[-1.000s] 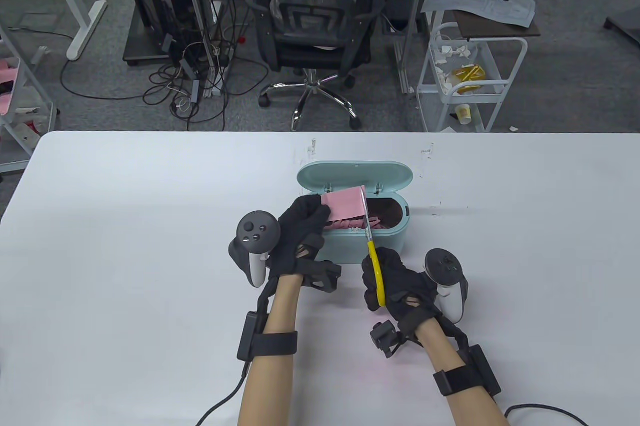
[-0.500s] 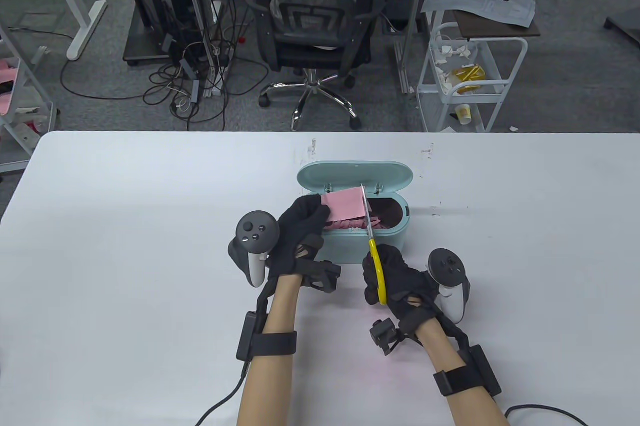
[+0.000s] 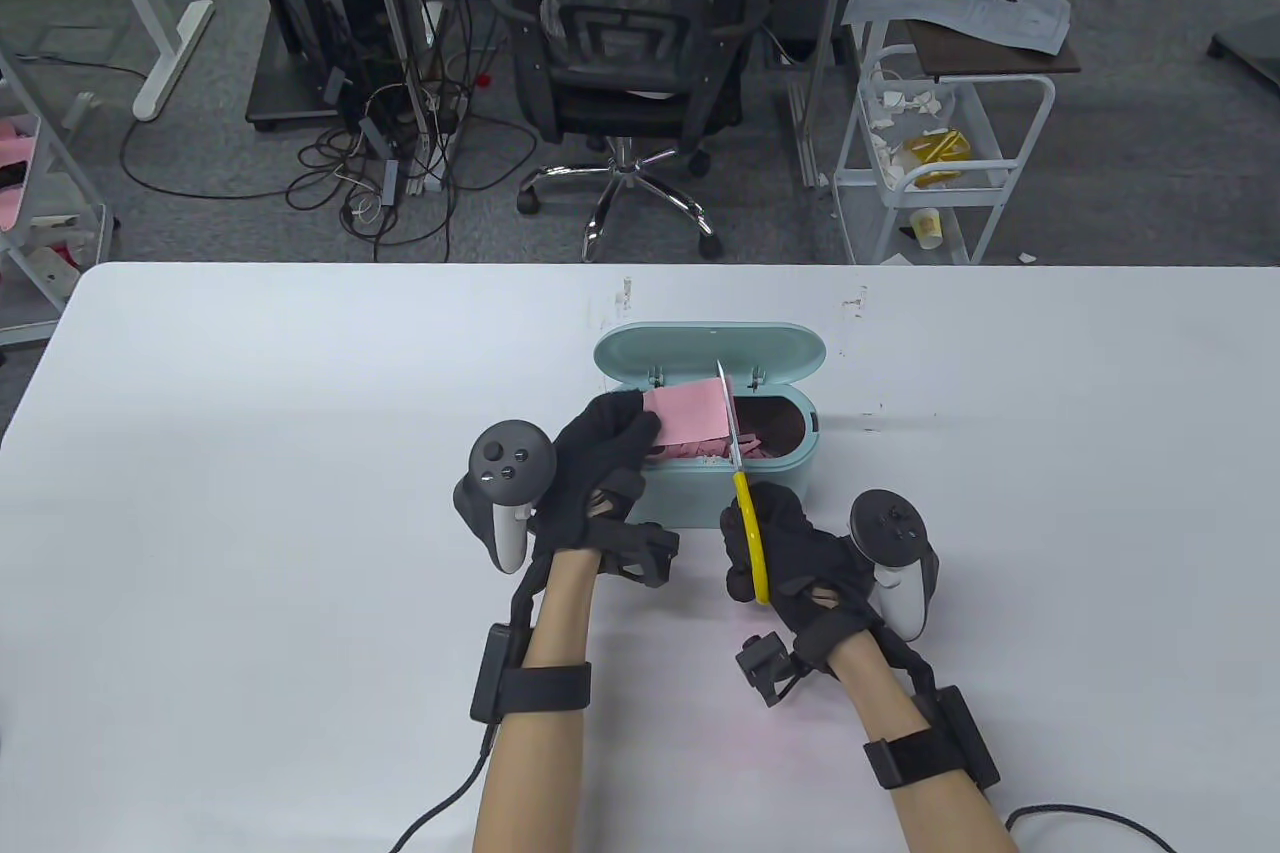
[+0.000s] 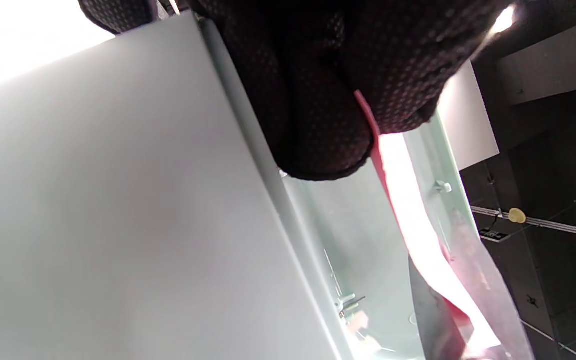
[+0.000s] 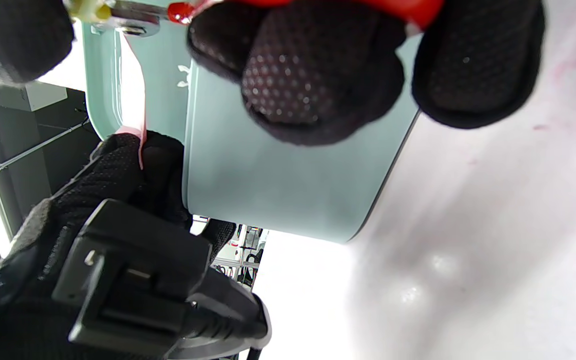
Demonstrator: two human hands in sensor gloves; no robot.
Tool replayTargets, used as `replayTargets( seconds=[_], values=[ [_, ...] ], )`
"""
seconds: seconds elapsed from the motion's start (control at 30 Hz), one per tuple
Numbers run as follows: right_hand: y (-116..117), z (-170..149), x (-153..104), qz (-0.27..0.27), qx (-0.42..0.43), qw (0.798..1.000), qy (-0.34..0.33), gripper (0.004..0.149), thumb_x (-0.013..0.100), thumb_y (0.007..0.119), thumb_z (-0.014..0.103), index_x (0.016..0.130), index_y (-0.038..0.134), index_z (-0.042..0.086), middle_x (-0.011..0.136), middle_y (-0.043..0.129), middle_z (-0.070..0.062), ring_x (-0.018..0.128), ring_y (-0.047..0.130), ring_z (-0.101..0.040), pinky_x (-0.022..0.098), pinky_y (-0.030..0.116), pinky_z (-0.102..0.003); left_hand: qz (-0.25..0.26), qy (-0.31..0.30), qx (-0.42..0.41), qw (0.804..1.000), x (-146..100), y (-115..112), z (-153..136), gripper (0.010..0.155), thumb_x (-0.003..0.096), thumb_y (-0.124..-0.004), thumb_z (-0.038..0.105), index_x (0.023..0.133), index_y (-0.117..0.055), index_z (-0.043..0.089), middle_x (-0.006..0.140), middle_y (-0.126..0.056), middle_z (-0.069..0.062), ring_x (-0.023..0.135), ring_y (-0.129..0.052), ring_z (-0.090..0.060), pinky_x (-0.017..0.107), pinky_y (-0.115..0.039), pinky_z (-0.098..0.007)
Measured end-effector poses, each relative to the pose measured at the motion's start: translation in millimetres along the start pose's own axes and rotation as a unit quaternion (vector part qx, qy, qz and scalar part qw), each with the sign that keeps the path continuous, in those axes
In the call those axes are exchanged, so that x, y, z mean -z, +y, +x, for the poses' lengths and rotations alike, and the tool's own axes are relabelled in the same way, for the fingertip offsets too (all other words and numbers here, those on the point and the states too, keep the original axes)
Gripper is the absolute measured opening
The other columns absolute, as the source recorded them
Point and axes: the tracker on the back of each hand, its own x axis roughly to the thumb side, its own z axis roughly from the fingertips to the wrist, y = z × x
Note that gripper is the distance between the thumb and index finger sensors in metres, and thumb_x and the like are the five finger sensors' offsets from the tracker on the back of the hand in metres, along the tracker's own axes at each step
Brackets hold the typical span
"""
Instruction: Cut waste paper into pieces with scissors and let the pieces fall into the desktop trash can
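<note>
A mint-green desktop trash can [image 3: 790,473] stands open mid-table, its lid [image 3: 710,355] tipped back, with pink paper strips [image 3: 762,446] inside. My left hand [image 3: 600,453] pinches a pink sheet of paper [image 3: 685,410] over the can's left half; the pinch shows in the left wrist view, pink paper [image 4: 408,200] between fingers [image 4: 318,115]. My right hand [image 3: 785,543] grips yellow-handled scissors [image 3: 750,533], blades [image 3: 728,413] running along the sheet's right edge above the can. In the right wrist view my fingers [image 5: 318,75] curl over the can's wall [image 5: 268,190].
The white table [image 3: 250,493] spreads wide on both sides of the can. Beyond its far edge stand an office chair [image 3: 630,43], a white wire cart [image 3: 930,153] with scraps, and cables on the floor.
The scissors and my right hand have slid slightly forward and left, the blade tip reaching farther along the sheet's right edge. My left hand and the paper stay put.
</note>
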Motion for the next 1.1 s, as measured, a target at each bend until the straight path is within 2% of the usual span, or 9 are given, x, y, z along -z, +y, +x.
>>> replayTargets(
  seconds=[0.47,0.77,0.93,1.1],
  values=[
    [1,0,1,-0.007,0.012,1.000,-0.002,0.078,0.037,0.074,0.066,0.091,0.049,0.017,0.059,0.088,0.008,0.026,0.100,-0.016,0.038,0.088,-0.052,0.001,-0.001,0.001,1.000,0,1,0,0.035,0.0459,-0.088,0.041,0.079,-0.091,0.030,0.060,-0.108,0.006,0.058,-0.104,-0.017,0.074,-0.052,-0.064],
    [0,-5,-1,-0.044,0.026,0.999,-0.004,0.071,0.036,0.077,0.059,0.086,0.055,0.014,0.050,0.092,0.012,0.016,0.102,-0.011,0.033,0.092,-0.048,0.003,-0.001,0.002,1.000,0,0,0,0.035,0.0460,-0.088,0.041,0.079,-0.091,0.030,0.060,-0.108,0.006,0.058,-0.104,-0.017,0.074,-0.052,-0.064],
    [-2,-8,-3,-0.050,0.035,0.998,-0.015,0.071,0.036,0.078,0.062,0.086,0.058,0.015,0.049,0.094,0.012,0.015,0.103,-0.011,0.033,0.091,-0.048,0.005,0.000,0.002,1.000,0,0,0,0.035,0.0462,-0.087,0.041,0.079,-0.090,0.030,0.060,-0.108,0.006,0.058,-0.104,-0.016,0.074,-0.052,-0.064],
    [-3,-12,-7,-0.028,0.032,0.999,-0.002,0.079,0.036,0.077,0.067,0.090,0.052,0.016,0.056,0.090,0.009,0.024,0.101,-0.015,0.042,0.085,-0.053,0.005,0.001,-0.003,1.000,0,0,0,0.035,0.0463,-0.087,0.042,0.079,-0.090,0.030,0.060,-0.108,0.006,0.058,-0.104,-0.016,0.074,-0.052,-0.064]
  ],
)
